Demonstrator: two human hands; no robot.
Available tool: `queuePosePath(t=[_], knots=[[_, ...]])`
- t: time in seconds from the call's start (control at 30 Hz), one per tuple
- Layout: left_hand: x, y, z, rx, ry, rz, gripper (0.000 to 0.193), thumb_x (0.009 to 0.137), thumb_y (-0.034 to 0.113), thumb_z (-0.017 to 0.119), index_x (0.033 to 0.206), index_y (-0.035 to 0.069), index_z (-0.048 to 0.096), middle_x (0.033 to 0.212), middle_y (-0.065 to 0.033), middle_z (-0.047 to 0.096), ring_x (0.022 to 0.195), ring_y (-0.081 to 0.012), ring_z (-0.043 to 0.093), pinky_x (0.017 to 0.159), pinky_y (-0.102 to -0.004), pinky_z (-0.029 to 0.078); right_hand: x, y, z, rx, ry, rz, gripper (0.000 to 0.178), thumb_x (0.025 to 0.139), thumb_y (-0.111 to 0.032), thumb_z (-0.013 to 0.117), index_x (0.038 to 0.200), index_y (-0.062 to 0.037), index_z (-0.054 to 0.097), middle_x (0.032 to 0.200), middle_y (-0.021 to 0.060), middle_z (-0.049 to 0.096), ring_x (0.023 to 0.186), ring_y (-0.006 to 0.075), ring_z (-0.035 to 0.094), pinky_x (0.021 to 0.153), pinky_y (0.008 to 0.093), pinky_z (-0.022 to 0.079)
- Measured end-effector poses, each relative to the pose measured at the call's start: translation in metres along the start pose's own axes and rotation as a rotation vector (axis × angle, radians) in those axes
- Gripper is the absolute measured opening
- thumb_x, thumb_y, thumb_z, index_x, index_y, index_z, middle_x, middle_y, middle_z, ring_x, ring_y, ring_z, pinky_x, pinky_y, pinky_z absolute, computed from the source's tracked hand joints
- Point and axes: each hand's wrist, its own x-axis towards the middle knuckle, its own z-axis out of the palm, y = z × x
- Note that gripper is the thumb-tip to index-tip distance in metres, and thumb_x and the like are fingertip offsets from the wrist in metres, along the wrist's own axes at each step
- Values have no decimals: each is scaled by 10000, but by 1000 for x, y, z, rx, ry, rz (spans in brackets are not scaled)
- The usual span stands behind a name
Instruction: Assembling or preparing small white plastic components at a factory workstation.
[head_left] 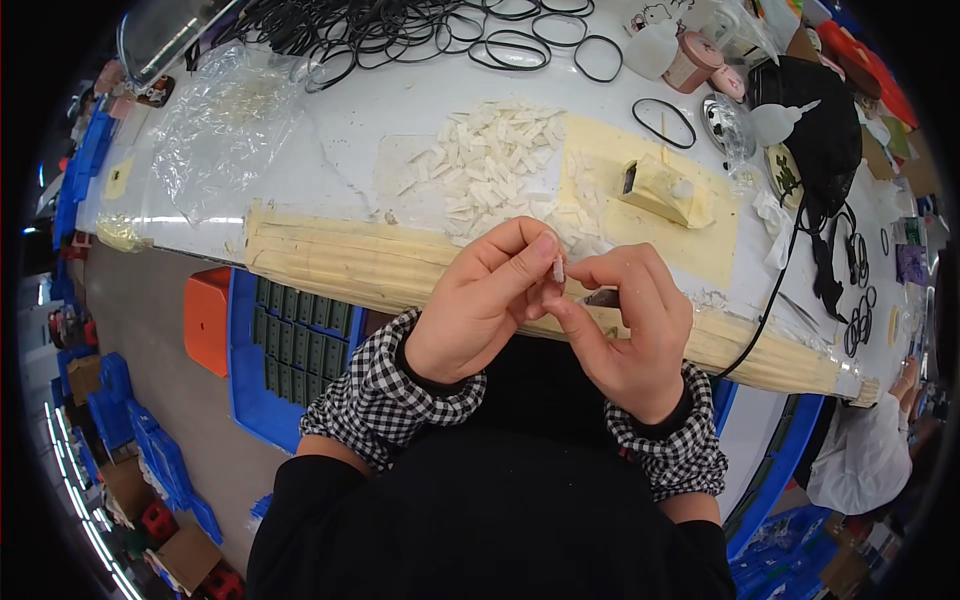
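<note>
I have the left hand [475, 308] pinching a small white strip [559, 270] by the table's near edge [335, 255]. Just beside it, the right hand [642, 328] curls at a dark object [601, 298]; whether it's gripped, I cannot tell.

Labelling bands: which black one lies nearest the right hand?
The lone black band beside the yellow sheet; the other bands lie farther up the picture or off to the right.

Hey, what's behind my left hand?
Past your bare left hand: a pile of small whitish rectangular pieces and a long, wrinkled cream edging. What the hand covers can't be seen.
</note>
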Motion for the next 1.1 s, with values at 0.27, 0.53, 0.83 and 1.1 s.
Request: queuePosePath(t=[0.27,0.53,0.83,1.1], knots=[[1,-1,-5,-144,-129,-119,158,1002,228,491,932,93,537,832,36,512,719,-54,446,638,-182,380,0,5,-10,-367,-120,4,332,799,-393,679,764,-93,541,637,42,488,561,226,533,489,334,408],[-1,3,-2,-149,-134,-132,153,1002,215,490,929,88,534,829,32,513,725,-55,449,645,-176,387,1,4,-9,-412,-141,-12,351,807,-420,656,744,-102,519,626,39,465,553,222,528,484,334,406],[-2,1,1,-120,-78,-96,154,1003,192,462,946,50,476,844,-11,478,679,-63,419,571,-188,352,1,2,-11,-453,-166,-7,346,804,-424,658,733,-110,530,611,32,453,534,212,520,473,330,400],[-3,1,-1,-88,-76,-89,157,1001,196,468,948,49,478,858,-13,483,688,-61,423,578,-186,352,1,2,-11,-438,-178,-8,351,804,-432,657,738,-109,538,612,30,453,526,209,516,470,326,397]])
